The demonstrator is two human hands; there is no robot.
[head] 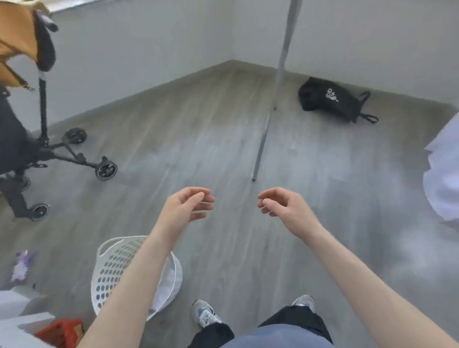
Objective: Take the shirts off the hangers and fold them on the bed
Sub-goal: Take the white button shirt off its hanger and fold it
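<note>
My left hand (189,205) and my right hand (281,205) are held out in front of me over the grey wooden floor, fingers loosely curled, both holding nothing. A white garment (458,170) hangs at the right edge of the view, partly cut off. A metal pole (280,72) of a clothes rack rises from the floor ahead of my hands to the top of the frame. No hanger and no bed can be made out. The picture is blurred by motion.
A white perforated laundry basket (112,273) stands on the floor under my left forearm. A black stroller (12,143) with a tan canopy is at the left. A black bag (330,101) lies near the far wall. A red bag (62,332) sits lower left.
</note>
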